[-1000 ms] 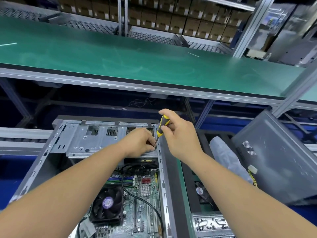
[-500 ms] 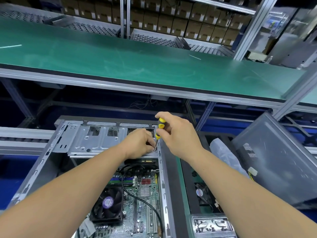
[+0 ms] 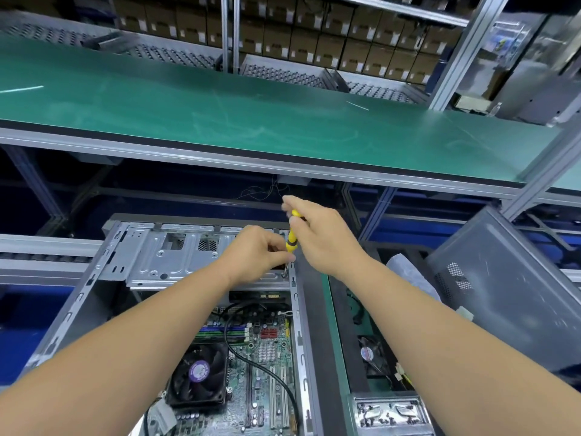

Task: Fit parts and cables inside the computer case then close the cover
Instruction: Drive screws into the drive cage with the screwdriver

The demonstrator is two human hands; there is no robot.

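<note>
Case: open computer case (image 3: 201, 309), grey sheet-metal frame, lying on the worktop under a green-matted shelf (image 3: 251, 108).
Bracket: perforated silver drive bracket (image 3: 176, 259) across the case's far end.
Right hand (image 3: 323, 243): grip pinches a yellow-and-black screwdriver (image 3: 291, 237), upright, tip at the bracket's right corner.
Left hand (image 3: 257, 256): fingers curled beside the shaft, seemingly steadying it.
Inside: one black fan (image 3: 199, 377), one black cable (image 3: 267, 369).
Right: one leaning grey panel (image 3: 503, 294).
</note>
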